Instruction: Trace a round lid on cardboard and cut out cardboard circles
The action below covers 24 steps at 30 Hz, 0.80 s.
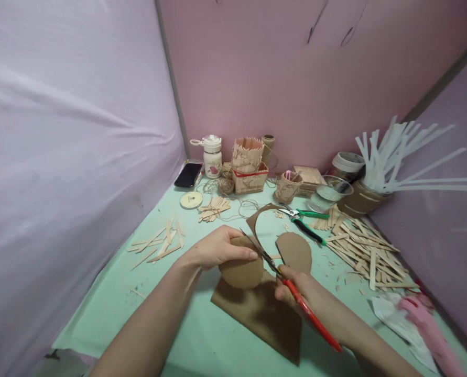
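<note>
My left hand (221, 247) grips a round piece of brown cardboard (241, 272), thumb on top. In my right hand (296, 285) is a pair of scissors (310, 314) with red handles, its blades at the upper right edge of that round piece. A thin curved cardboard offcut (259, 215) stretches up and away from the blades. Beyond my right hand lies another cardboard disc (295, 252) with a straight edge on its left side. Under my hands rests a larger sheet of brown cardboard (264, 319), partly hidden.
Green-handled pruning shears (306, 222) and piled wooden sticks (369, 251) lie to the right, with a pink glue gun (425, 324) nearer. Loose sticks (160, 243) lie left. Behind stand a white bottle (212, 159), a stick-covered basket (250, 180) and a small cup (286, 189).
</note>
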{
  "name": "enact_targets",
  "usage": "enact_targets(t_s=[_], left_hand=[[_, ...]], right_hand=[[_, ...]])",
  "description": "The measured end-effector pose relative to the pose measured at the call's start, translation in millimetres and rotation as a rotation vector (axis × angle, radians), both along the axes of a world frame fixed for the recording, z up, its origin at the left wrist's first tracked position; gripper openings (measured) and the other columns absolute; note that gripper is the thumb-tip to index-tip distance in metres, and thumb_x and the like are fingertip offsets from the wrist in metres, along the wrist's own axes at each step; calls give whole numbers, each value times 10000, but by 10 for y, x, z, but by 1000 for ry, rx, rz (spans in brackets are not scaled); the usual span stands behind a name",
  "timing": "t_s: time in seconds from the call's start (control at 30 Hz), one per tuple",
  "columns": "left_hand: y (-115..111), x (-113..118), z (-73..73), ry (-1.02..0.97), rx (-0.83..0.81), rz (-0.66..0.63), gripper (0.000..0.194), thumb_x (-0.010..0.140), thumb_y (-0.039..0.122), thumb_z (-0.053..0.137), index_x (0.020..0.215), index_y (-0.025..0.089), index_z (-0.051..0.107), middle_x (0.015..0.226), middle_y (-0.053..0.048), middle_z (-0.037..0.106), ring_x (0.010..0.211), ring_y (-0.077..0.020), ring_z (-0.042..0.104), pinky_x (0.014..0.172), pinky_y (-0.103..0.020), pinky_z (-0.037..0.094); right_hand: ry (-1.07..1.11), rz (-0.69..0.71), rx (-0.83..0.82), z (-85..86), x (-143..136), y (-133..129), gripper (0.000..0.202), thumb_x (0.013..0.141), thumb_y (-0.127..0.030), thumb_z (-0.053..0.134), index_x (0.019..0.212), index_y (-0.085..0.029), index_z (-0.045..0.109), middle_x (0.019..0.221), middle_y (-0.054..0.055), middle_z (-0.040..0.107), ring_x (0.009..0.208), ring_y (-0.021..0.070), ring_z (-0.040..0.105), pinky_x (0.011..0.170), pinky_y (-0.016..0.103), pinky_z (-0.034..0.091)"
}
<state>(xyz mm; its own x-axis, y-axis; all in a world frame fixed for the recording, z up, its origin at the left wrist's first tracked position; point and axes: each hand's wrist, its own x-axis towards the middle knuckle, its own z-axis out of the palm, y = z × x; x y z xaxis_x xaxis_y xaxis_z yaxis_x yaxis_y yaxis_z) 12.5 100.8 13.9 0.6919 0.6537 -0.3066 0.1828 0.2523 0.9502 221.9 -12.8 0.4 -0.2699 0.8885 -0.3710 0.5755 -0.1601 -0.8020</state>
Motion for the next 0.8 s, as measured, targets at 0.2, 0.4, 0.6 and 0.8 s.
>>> enact_targets(t_s=[0.2,0.4,0.6,0.8], left_hand=[[-24,148,-60,-302,-273,187,361,585,294,867,885,140,737,821,-47,737,720,-159,664,666,-250,525],[-207,405,-135,-472,-379,541,357,614,256,855,925,152,715,835,-37,721,716,-146,652,631,-238,535],[-161,336,-121,-437,-236,491,356,634,262,845,940,128,720,873,-53,723,750,-144,649,676,-230,526],[-136,286,-94,-403,-239,412,333,638,250,844,923,128,724,866,-50,729,747,-146,652,692,-236,517]], right_hand=[[55,-174,145,-125,-28,72,470,857,-673,390,721,-223,364,638,-45,351,582,129,326,529,261,247],[34,-278,257,-210,-81,130,536,825,-751,334,687,-233,328,651,-32,332,604,143,304,527,264,240],[219,-197,173,-203,-88,88,656,785,-857,233,745,-225,404,621,-43,320,548,135,294,490,264,250],[515,-115,86,-205,-94,48,774,745,-886,205,965,-199,487,693,-41,337,585,136,307,558,293,338]])
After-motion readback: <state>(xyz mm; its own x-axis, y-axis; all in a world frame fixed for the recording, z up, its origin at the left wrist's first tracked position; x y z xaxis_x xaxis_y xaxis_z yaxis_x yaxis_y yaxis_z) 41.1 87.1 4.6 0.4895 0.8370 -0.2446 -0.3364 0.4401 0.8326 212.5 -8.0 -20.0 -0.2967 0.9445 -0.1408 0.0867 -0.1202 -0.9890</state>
